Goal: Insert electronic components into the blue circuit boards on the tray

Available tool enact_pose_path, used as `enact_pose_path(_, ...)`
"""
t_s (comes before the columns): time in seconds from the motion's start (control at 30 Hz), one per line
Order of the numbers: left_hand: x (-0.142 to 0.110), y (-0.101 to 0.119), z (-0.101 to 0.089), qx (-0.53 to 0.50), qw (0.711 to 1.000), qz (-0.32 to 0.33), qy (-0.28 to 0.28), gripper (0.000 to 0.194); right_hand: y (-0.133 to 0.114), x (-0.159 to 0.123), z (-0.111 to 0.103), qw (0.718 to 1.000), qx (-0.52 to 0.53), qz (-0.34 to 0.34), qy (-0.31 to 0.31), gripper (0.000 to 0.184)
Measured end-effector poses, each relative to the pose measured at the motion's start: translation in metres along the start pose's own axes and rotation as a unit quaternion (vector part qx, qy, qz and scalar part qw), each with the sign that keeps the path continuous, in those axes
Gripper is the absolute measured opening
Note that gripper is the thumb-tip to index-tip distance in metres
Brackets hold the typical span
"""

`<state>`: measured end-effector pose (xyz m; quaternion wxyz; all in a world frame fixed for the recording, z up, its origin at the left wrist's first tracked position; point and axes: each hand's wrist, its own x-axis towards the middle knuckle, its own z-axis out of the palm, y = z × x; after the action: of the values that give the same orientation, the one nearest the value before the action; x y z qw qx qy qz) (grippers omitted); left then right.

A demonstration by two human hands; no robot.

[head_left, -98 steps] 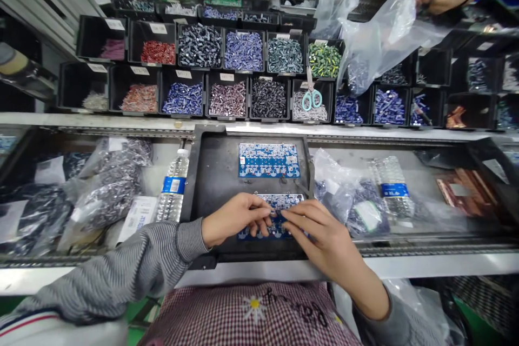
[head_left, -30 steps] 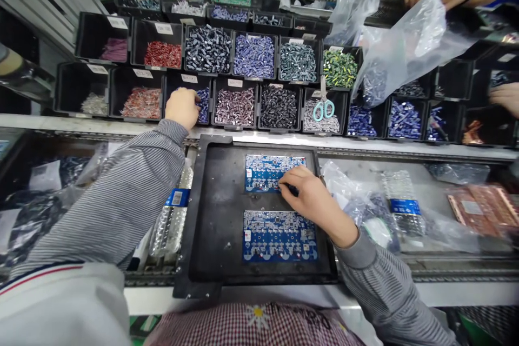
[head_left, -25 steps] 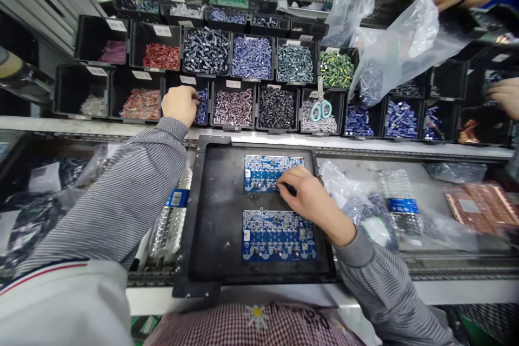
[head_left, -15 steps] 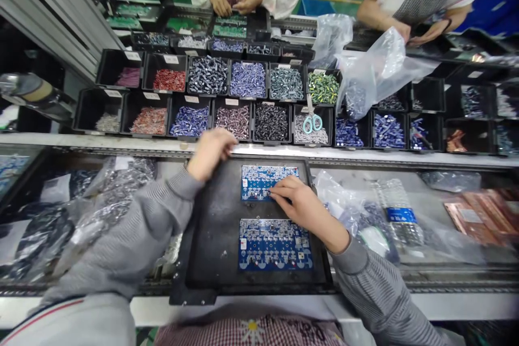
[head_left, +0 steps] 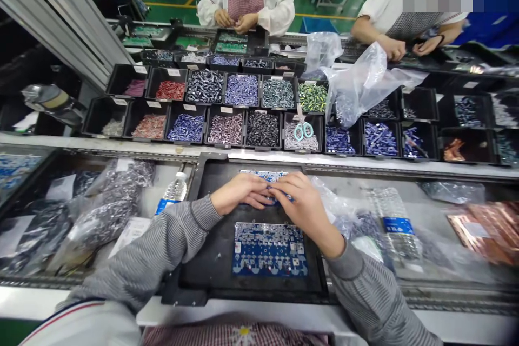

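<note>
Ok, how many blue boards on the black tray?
2 on the tray: the far board, mostly under the left hand and right hand, and the near board, uncovered.

Two circuit boards (head_left: pixel 270 248) lie one behind the other in a tray (head_left: pixel 203 265)

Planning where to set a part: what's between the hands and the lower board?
Bare black tray above the lower board, in the head view.

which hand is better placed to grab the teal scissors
Right, probably: the right hand sits nearly straight below the teal-handled scissors, while the left hand lies further off to the left.
</note>
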<state>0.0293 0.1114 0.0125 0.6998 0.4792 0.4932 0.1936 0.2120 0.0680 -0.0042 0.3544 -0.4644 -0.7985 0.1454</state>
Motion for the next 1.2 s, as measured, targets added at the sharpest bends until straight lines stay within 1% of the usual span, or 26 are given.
enact_pose_path(0.03,0.007,0.008,-0.008,0.106,0.992,0.030,0.064,0.022,0.004,-0.001,-0.003,1.000,0.012,0.008,-0.001,0.011)
enact_pose_path(0.07,0.016,0.016,-0.019,0.210,0.965,0.064,0.142,0.023,0.008,-0.002,-0.006,1.000,0.023,0.019,-0.001,0.010)
enact_pose_path(0.1,0.027,0.025,-0.031,0.305,0.920,0.097,0.226,0.024,0.011,-0.003,-0.009,0.999,0.032,0.031,0.002,0.009)
enact_pose_path(0.13,0.038,0.034,-0.043,0.350,0.889,0.109,0.274,0.026,0.015,-0.004,-0.012,0.998,0.039,0.042,0.005,0.010)
enact_pose_path(0.17,0.049,0.042,-0.054,0.377,0.868,0.114,0.301,0.030,0.018,-0.006,-0.014,0.998,0.044,0.051,0.008,0.011)
enact_pose_path(0.2,0.061,0.048,-0.065,0.394,0.855,0.112,0.318,0.033,0.021,-0.007,-0.015,0.997,0.047,0.057,0.011,0.012)
enact_pose_path(0.23,0.071,0.052,-0.074,0.402,0.849,0.108,0.327,0.036,0.024,-0.008,-0.015,0.997,0.050,0.061,0.011,0.013)
enact_pose_path(0.33,0.092,0.056,-0.091,0.441,0.817,0.097,0.360,0.035,0.030,-0.010,-0.014,0.996,0.056,0.073,0.002,0.015)
enact_pose_path(0.47,0.103,0.050,-0.105,0.479,0.782,0.087,0.390,0.023,0.034,-0.011,-0.014,0.995,0.063,0.079,-0.011,0.013)
enact_pose_path(0.57,0.108,0.046,-0.114,0.515,0.752,0.100,0.400,0.030,0.031,-0.013,-0.014,0.996,0.057,0.062,-0.028,0.016)
enact_pose_path(0.63,0.110,0.045,-0.119,0.526,0.739,0.108,0.407,0.034,0.028,-0.016,-0.013,0.997,0.035,0.053,-0.053,0.017)
enact_pose_path(0.77,0.115,0.042,-0.126,0.512,0.744,0.117,0.413,0.036,0.024,-0.020,-0.009,0.993,-0.006,0.043,-0.112,0.017)
enact_pose_path(0.87,0.114,0.045,-0.127,0.481,0.762,0.139,0.411,0.032,0.024,-0.021,-0.007,0.990,-0.006,0.053,-0.128,0.019)
enact_pose_path(0.9,0.112,0.047,-0.126,0.455,0.774,0.156,0.412,0.031,0.025,-0.021,-0.007,0.990,-0.004,0.053,-0.129,0.020)
enact_pose_path(0.93,0.110,0.050,-0.123,0.412,0.793,0.176,0.414,0.029,0.025,-0.021,-0.007,0.990,-0.003,0.052,-0.129,0.020)
enact_pose_path(1.0,0.102,0.057,-0.113,0.266,0.846,0.215,0.410,0.026,0.026,-0.021,-0.008,0.991,-0.003,0.045,-0.127,0.020)
enact_pose_path(1.03,0.096,0.060,-0.105,0.172,0.876,0.227,0.390,0.024,0.026,-0.021,-0.008,0.991,-0.003,0.043,-0.127,0.020)
enact_pose_path(1.07,0.089,0.063,-0.096,0.076,0.904,0.230,0.353,0.022,0.026,-0.021,-0.008,0.991,-0.005,0.042,-0.128,0.020)
enact_pose_path(1.1,0.081,0.064,-0.085,-0.014,0.927,0.222,0.303,0.019,0.026,-0.021,-0.008,0.991,-0.006,0.041,-0.128,0.021)
enact_pose_path(1.17,0.065,0.062,-0.060,-0.143,0.956,0.177,0.185,0.017,0.027,-0.020,-0.009,0.990,-0.008,0.039,-0.134,0.020)
enact_pose_path(1.2,0.058,0.058,-0.047,-0.178,0.965,0.143,0.129,0.018,0.027,-0.020,-0.009,0.990,-0.008,0.037,-0.136,0.020)
